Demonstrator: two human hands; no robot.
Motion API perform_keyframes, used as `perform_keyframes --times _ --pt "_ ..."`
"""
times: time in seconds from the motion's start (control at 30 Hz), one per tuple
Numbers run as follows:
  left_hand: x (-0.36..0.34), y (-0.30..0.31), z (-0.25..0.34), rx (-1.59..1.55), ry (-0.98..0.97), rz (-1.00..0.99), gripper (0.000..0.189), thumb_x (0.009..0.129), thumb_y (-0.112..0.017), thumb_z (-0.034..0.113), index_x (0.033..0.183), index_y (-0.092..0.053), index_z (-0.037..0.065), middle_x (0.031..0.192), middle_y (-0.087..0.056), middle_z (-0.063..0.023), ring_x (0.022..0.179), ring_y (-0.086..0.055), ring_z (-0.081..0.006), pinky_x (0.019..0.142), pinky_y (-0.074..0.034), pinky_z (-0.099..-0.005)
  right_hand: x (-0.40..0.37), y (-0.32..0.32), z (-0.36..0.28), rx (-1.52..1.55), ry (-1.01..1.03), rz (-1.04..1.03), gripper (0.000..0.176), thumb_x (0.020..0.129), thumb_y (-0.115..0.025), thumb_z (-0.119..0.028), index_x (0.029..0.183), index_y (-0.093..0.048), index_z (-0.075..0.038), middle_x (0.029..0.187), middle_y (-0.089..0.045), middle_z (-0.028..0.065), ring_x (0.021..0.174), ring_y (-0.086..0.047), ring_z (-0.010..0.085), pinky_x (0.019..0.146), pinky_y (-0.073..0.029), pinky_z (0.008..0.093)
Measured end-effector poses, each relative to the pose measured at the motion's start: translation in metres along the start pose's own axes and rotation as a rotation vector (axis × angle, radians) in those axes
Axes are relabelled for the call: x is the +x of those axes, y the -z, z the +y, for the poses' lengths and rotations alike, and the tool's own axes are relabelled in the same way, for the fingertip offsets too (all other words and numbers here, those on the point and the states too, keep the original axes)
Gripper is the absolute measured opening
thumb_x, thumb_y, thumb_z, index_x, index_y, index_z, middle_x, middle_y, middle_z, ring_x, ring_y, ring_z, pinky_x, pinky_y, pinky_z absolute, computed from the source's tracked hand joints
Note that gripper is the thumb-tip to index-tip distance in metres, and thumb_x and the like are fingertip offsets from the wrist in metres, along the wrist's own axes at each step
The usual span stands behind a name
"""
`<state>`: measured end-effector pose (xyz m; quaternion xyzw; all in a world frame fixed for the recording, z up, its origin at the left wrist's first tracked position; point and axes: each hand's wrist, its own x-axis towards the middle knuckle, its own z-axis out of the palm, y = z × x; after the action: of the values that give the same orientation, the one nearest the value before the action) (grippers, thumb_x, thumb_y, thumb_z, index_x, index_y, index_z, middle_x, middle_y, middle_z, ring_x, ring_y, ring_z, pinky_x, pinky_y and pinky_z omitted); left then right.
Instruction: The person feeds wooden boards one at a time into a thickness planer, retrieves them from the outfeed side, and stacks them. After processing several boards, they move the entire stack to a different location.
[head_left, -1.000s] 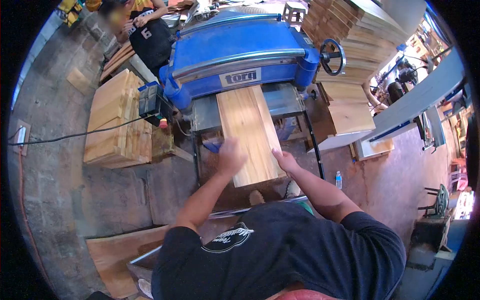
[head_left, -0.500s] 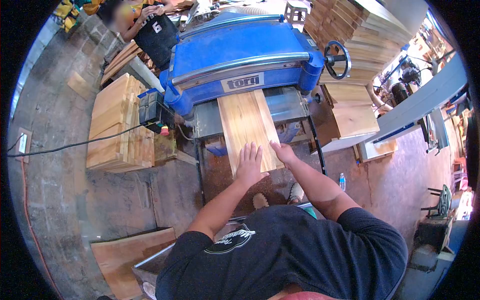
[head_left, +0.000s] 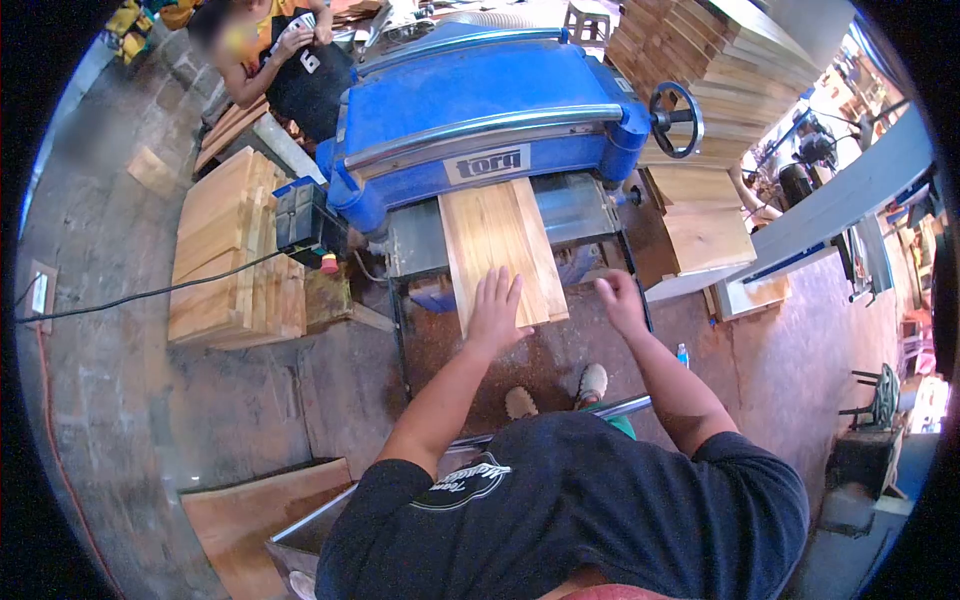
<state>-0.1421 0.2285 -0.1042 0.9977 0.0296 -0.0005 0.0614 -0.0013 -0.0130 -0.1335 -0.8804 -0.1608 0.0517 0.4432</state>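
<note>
A pale wooden board point(head_left: 495, 230) lies partly under the front of a blue thickness planer point(head_left: 480, 100) marked "torq", its near end sticking out toward me. My left hand point(head_left: 494, 312) rests on top of the board's near end, fingers stretched out and lying flat. Off to the board's right, my right hand point(head_left: 622, 304) is in the air, apart from the wood, with its fingers curled in and nothing visible in them. The board's far part is hidden inside the machine.
Stacked boards stand left point(head_left: 225, 250) and right point(head_left: 700, 90) of the planer. A control box point(head_left: 305, 220) with a red button and a cable point(head_left: 160, 302) is at its left. Behind, another person point(head_left: 285, 60) holds something. A water bottle point(head_left: 683, 355) stands on the floor.
The board has moved slightly forward into the planer, and my left hand has gone with it. My right hand has left the board's edge and moved right, its fingers curling.
</note>
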Motion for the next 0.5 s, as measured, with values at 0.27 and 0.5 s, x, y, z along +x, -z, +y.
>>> perform_keyframes --times 0.27,0.5 --pt "0.021 -0.003 -0.014 -0.093 -0.004 0.069 0.103 0.062 -0.077 0.053 0.141 -0.032 0.006 0.146 -0.028 -0.0218 0.137 -0.023 -0.0385 0.113 -0.017 -0.0474 -0.061 0.049 0.081 -0.474 -0.394 0.019 0.048 0.089 -0.056 -0.041 0.119 -0.051 -0.004 0.098 -0.063 0.0247 0.095 -0.06 0.0439 0.084 -0.047 0.0487" --pt "0.037 -0.015 -0.024 -0.234 -0.123 0.252 0.086 0.057 -0.081 0.047 0.126 -0.05 0.006 0.131 -0.045 -0.0163 0.123 -0.04 -0.0338 0.106 -0.03 -0.0464 -0.056 0.05 0.09 -0.467 -0.413 -0.046 0.04 0.09 -0.052 -0.038 0.112 -0.055 -0.005 0.094 -0.064 0.0254 0.091 -0.06 0.0426 0.081 -0.047 0.0504"
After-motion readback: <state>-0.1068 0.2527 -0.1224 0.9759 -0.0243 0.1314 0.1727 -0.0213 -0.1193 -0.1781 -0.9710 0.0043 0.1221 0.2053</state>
